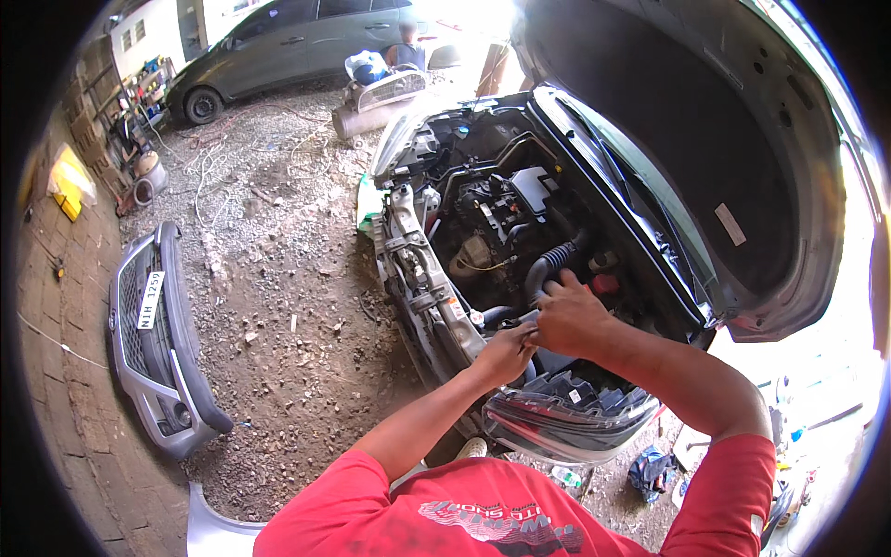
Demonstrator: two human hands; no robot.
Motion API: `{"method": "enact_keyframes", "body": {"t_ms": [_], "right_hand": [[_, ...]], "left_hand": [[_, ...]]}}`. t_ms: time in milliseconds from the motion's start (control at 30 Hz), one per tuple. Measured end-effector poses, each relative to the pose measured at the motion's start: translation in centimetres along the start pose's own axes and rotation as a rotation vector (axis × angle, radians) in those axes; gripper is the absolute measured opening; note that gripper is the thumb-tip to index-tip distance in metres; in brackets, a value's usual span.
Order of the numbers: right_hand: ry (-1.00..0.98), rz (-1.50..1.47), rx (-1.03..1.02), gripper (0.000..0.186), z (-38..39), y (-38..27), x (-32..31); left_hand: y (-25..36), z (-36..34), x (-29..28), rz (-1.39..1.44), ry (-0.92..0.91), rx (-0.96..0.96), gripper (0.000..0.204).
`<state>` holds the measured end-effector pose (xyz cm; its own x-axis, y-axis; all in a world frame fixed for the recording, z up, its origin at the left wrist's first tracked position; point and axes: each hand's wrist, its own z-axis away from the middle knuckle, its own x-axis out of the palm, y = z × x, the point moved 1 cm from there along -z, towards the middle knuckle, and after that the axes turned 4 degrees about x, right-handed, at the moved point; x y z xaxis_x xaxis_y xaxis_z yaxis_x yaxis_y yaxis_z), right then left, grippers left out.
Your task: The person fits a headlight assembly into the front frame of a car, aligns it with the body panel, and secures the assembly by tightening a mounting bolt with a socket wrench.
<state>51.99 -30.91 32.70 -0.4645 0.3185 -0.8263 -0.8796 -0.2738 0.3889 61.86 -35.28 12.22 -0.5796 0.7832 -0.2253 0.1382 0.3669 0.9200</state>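
Both my hands are close together over the front corner of the open engine bay (481,255). My left hand (506,356) is closed, its fingertips at a dark part beside the front crossbar (436,302); what it grips is hidden. Just right of it and slightly higher, my right hand (568,318) has its fingers curled; whatever they hold is covered by the hand. A ribbed black air intake hose (549,265) runs right beyond my right hand. Nearer to me is the car's headlight (566,425), below both wrists.
The raised hood (687,121) overhangs the right side. A detached front bumper (176,353) lies on the gravel at left, along a block wall (70,371). An air compressor (380,102) and a parked dark car (288,46) stand farther back, with a person (406,51) near them.
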Motion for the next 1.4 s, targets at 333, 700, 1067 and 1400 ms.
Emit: {"method": "enact_keyframes", "body": {"t_ms": [333, 700, 1067, 1400], "right_hand": [[-0.190, -0.663, -0.050, 0.048, 1.7, -5.8, 0.8], [-0.244, -0.319, 0.195, 0.032, 1.4, 1.3, 2.3], [0.119, -0.646, -0.033, 0.048, 0.4, -2.1, 3.4], [-0.503, -0.542, 0.111, 0.046, 3.6, -3.9, -0.6]], "left_hand": [[-4.9, -2.1, 3.5, 0.200, -0.087, 0.010, 0.033], [-0.1, -0.4, 0.7, 0.200, -0.006, -0.102, 0.029], [-6.7, -1.3, 4.0, -0.270, -0.100, 0.450, 0.027], [-3.7, -1.0, 2.6, -0.014, -0.132, -0.076, 0.022]]}}
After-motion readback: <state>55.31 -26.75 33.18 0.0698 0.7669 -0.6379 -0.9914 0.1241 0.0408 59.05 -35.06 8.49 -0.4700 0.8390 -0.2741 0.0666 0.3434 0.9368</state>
